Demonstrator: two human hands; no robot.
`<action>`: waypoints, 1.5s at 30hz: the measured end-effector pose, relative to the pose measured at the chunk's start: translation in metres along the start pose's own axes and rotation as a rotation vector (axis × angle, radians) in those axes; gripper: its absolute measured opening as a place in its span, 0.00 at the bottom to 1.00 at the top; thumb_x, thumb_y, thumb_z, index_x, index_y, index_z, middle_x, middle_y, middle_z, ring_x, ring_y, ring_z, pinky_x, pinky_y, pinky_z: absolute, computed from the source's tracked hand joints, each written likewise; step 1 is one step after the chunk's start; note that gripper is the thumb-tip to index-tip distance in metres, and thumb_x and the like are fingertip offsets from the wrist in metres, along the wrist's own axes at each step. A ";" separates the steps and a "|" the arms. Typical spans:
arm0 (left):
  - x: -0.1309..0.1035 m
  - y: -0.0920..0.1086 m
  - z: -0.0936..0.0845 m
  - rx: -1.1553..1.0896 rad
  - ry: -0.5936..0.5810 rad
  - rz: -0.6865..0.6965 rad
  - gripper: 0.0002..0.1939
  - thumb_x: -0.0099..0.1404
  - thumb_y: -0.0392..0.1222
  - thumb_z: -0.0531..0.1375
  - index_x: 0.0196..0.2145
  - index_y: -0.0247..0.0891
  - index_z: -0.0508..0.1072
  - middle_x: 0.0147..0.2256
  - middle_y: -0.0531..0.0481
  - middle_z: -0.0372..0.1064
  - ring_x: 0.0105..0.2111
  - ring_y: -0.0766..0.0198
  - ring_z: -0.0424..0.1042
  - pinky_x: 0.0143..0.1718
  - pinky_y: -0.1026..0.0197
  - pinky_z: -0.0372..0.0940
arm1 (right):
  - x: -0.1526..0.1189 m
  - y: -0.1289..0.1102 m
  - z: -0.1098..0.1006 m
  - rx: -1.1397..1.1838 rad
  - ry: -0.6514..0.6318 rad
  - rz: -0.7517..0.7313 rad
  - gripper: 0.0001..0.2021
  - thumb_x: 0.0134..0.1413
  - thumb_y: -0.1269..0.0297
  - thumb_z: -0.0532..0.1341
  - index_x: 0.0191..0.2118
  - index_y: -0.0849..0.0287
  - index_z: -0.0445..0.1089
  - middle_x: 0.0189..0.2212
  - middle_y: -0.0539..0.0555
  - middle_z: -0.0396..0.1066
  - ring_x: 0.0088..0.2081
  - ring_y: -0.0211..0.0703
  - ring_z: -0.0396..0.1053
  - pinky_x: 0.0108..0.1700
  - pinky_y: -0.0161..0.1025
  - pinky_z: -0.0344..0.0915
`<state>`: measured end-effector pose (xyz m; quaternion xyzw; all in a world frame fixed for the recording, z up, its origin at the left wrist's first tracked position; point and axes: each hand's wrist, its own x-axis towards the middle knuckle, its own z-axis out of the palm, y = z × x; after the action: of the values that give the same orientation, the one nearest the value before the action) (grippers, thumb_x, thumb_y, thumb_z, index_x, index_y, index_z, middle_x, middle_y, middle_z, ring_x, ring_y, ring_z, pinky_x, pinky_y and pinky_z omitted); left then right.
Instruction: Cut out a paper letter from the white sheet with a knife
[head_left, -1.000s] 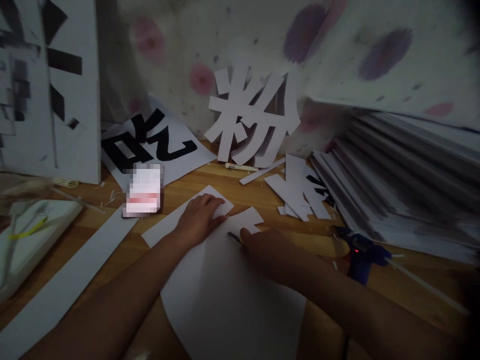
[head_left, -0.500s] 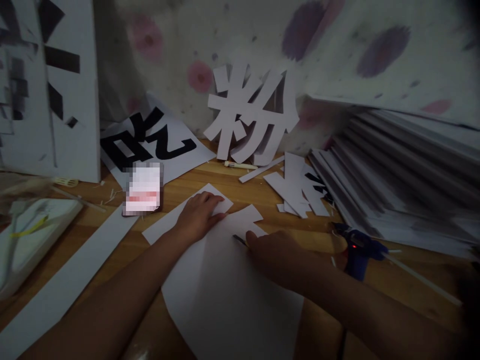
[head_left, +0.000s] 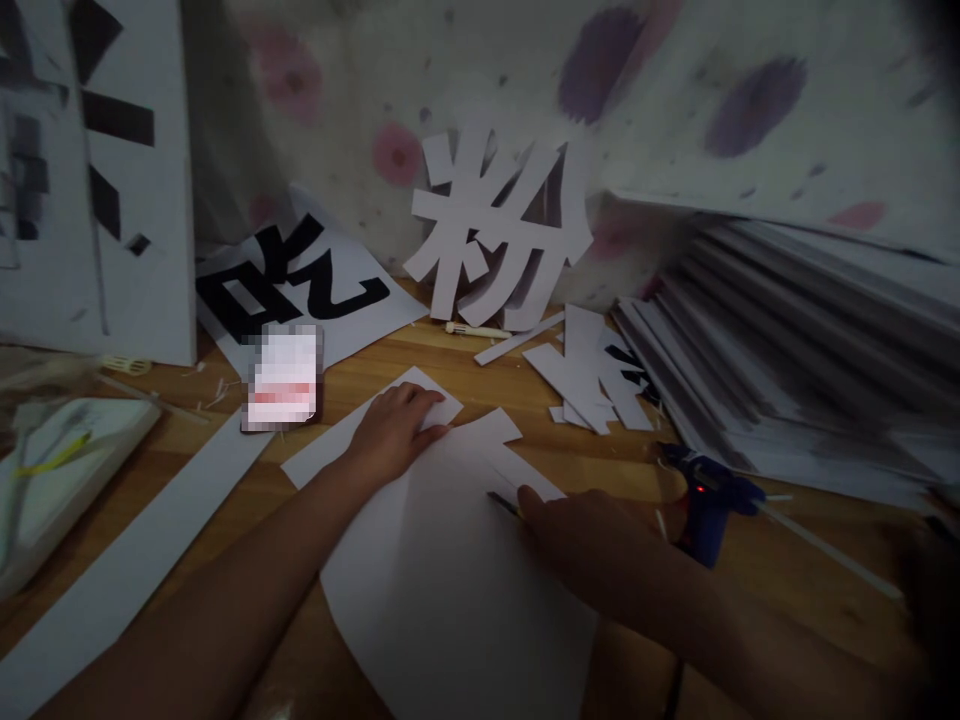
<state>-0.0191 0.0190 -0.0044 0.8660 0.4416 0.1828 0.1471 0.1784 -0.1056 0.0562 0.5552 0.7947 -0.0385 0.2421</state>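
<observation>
My left hand presses flat on a white sheet of foam board that lies on the wooden floor. My right hand grips a thin craft knife whose dark blade tip touches the sheet, to the right of the left hand. A cut line runs from the sheet's upper edge down toward the blade.
A blue glue gun lies just right of my right hand. A stack of white boards fills the right. A cut-out white character leans on the wall, with scraps, a printed sheet, a phone and a long strip.
My right hand with the knife has slid down and to the right along the sheet. My left hand has stayed pressed in place.
</observation>
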 end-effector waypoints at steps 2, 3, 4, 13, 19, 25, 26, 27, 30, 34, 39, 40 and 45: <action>0.000 -0.001 0.001 -0.002 0.006 0.006 0.17 0.63 0.48 0.54 0.48 0.40 0.65 0.45 0.47 0.65 0.46 0.56 0.63 0.48 0.52 0.58 | -0.003 0.002 0.006 -0.017 0.017 0.004 0.06 0.53 0.70 0.51 0.38 0.57 0.62 0.20 0.53 0.70 0.21 0.52 0.71 0.17 0.36 0.56; -0.001 -0.002 0.002 -0.004 0.009 0.013 0.17 0.63 0.48 0.54 0.48 0.40 0.65 0.45 0.47 0.65 0.46 0.56 0.63 0.48 0.52 0.57 | -0.004 0.003 0.009 -0.027 0.030 0.006 0.06 0.53 0.71 0.52 0.37 0.57 0.62 0.20 0.53 0.69 0.21 0.52 0.71 0.17 0.36 0.55; -0.001 -0.002 0.002 -0.004 0.013 0.018 0.17 0.63 0.49 0.54 0.48 0.40 0.65 0.44 0.47 0.65 0.46 0.56 0.63 0.48 0.52 0.57 | -0.006 0.003 0.012 -0.037 0.036 0.007 0.07 0.52 0.71 0.53 0.37 0.58 0.62 0.19 0.53 0.69 0.21 0.51 0.71 0.17 0.35 0.55; 0.001 -0.004 0.003 -0.005 0.012 -0.004 0.17 0.63 0.47 0.55 0.48 0.41 0.65 0.43 0.47 0.64 0.45 0.56 0.62 0.47 0.53 0.58 | -0.025 0.007 0.014 -0.063 -0.185 -0.040 0.22 0.48 0.78 0.54 0.52 0.68 0.59 0.24 0.59 0.74 0.24 0.52 0.73 0.19 0.37 0.59; 0.000 -0.004 0.004 -0.011 0.025 0.005 0.17 0.62 0.47 0.56 0.48 0.41 0.66 0.43 0.47 0.64 0.44 0.57 0.63 0.47 0.53 0.58 | -0.026 0.004 0.015 -0.043 -0.282 0.012 0.24 0.48 0.80 0.52 0.55 0.67 0.57 0.27 0.62 0.74 0.26 0.53 0.73 0.21 0.39 0.62; 0.000 -0.005 0.006 -0.005 0.031 0.002 0.17 0.62 0.47 0.55 0.48 0.43 0.65 0.44 0.48 0.63 0.46 0.56 0.62 0.47 0.52 0.57 | -0.030 0.012 0.035 0.076 -0.176 0.095 0.15 0.57 0.68 0.47 0.48 0.61 0.62 0.26 0.60 0.74 0.27 0.55 0.73 0.23 0.40 0.58; 0.000 -0.005 0.006 -0.001 0.029 0.001 0.17 0.62 0.48 0.55 0.49 0.44 0.65 0.43 0.48 0.63 0.45 0.56 0.62 0.47 0.52 0.57 | -0.032 0.015 0.038 0.091 -0.152 0.105 0.13 0.57 0.68 0.46 0.44 0.60 0.64 0.25 0.59 0.74 0.28 0.54 0.73 0.24 0.40 0.58; 0.000 -0.005 0.006 0.003 0.026 0.001 0.17 0.62 0.48 0.55 0.49 0.43 0.65 0.43 0.48 0.63 0.45 0.56 0.62 0.47 0.52 0.57 | -0.034 0.017 0.039 0.114 -0.128 0.110 0.12 0.56 0.70 0.47 0.41 0.60 0.64 0.25 0.59 0.74 0.29 0.52 0.73 0.25 0.39 0.57; -0.001 -0.004 0.006 0.011 0.020 0.002 0.17 0.63 0.48 0.55 0.49 0.43 0.64 0.43 0.47 0.63 0.45 0.56 0.62 0.47 0.52 0.57 | -0.037 0.022 0.034 0.206 -0.081 0.136 0.11 0.49 0.75 0.49 0.37 0.59 0.64 0.26 0.56 0.73 0.30 0.47 0.72 0.26 0.36 0.54; -0.002 -0.002 0.006 0.012 0.033 0.005 0.18 0.63 0.48 0.54 0.49 0.42 0.64 0.43 0.47 0.62 0.44 0.56 0.62 0.47 0.52 0.57 | -0.019 0.013 0.011 0.216 -0.026 0.171 0.10 0.57 0.65 0.47 0.39 0.58 0.63 0.25 0.56 0.73 0.27 0.48 0.72 0.23 0.36 0.52; -0.003 -0.001 0.004 0.016 0.033 0.008 0.17 0.63 0.48 0.54 0.49 0.41 0.65 0.43 0.47 0.63 0.44 0.56 0.62 0.47 0.53 0.58 | 0.022 -0.009 -0.014 0.205 0.069 0.085 0.13 0.60 0.61 0.44 0.39 0.57 0.63 0.23 0.55 0.72 0.25 0.49 0.71 0.21 0.36 0.52; -0.003 -0.001 0.004 0.013 0.031 0.004 0.17 0.63 0.48 0.54 0.49 0.41 0.65 0.43 0.47 0.63 0.44 0.56 0.62 0.47 0.53 0.58 | 0.028 -0.012 -0.016 0.205 0.080 0.072 0.13 0.60 0.61 0.44 0.40 0.57 0.63 0.24 0.55 0.72 0.25 0.48 0.71 0.22 0.36 0.53; -0.001 -0.002 0.005 0.008 0.025 -0.018 0.19 0.63 0.49 0.54 0.50 0.41 0.64 0.44 0.46 0.63 0.44 0.55 0.62 0.47 0.52 0.58 | 0.042 -0.015 -0.010 0.179 0.091 0.064 0.13 0.59 0.61 0.45 0.39 0.59 0.63 0.25 0.57 0.73 0.27 0.48 0.72 0.25 0.38 0.58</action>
<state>-0.0187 0.0184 -0.0101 0.8603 0.4518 0.1907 0.1397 0.1500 -0.0719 0.0441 0.6009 0.7802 -0.0762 0.1564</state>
